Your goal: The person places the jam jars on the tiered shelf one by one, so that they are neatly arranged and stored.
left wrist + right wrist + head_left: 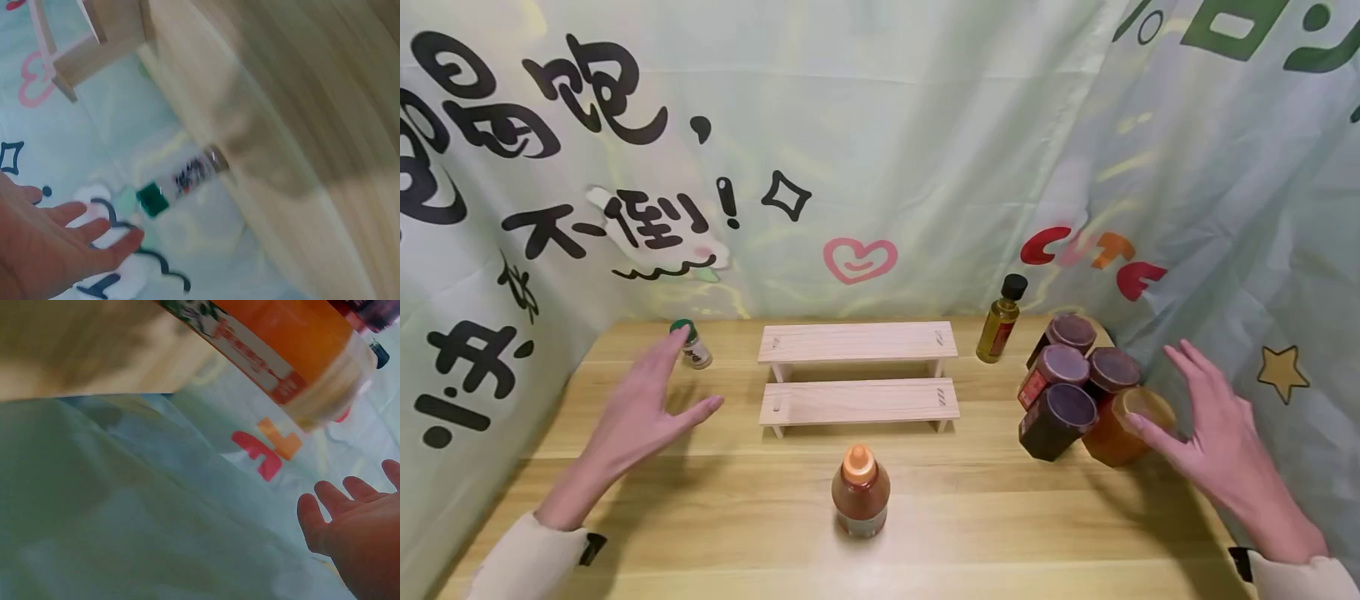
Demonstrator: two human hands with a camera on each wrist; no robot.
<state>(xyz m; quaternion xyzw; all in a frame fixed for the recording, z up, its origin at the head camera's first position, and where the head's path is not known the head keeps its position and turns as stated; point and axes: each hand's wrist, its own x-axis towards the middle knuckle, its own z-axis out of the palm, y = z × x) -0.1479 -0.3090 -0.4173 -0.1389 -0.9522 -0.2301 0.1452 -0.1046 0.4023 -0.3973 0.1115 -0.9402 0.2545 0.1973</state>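
Observation:
Fingers spread, my left hand (643,412) hovers over the left side of the table. Nearest to it stands a small shaker jar with a green cap (696,350), which also shows in the left wrist view as a clear labelled jar (187,177); the hand looks apart from it. On the right, my right hand (1213,429) is held up beside a group of several dark-lidded jars (1063,364) and an orange jar (1116,437). Its thumb overlaps the orange jar in the head view, and touch cannot be told. In the right wrist view the orange jar (287,353) stands beyond the relaxed fingers.
A two-tier wooden rack (859,402) stands mid-table. In front of it is a brown sauce bottle with an orange cap (861,496). An oil bottle with a black cap (1000,321) stands right of the rack. Printed curtains (925,167) enclose the wooden table (737,517).

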